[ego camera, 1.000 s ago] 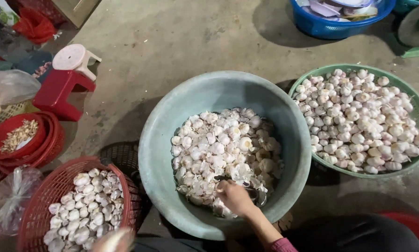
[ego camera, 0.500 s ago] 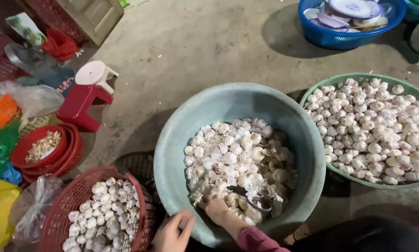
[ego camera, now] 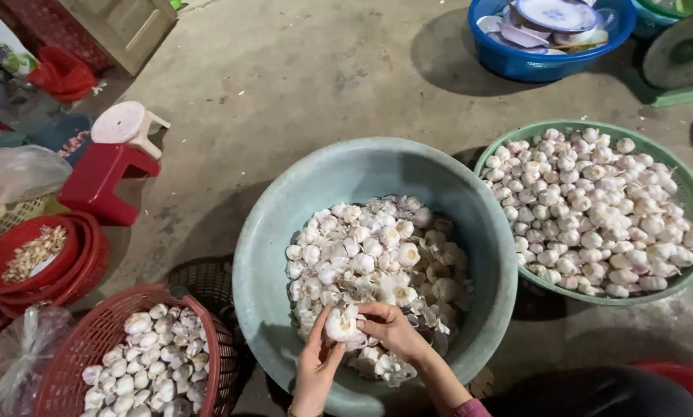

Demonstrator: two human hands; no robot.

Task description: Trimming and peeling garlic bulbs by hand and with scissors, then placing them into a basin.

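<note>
Over the grey-green basin you've got both hands, left hand & right hand, clamped on one garlic bulb; clear plastic bag sits far left.

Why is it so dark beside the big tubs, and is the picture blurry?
Head view: light from the upper right throws dark shadows left of the grey-green tub and the blue basin; the picture is sharp, even on the garlic bulb in the left hand and right hand; no glare.
</note>
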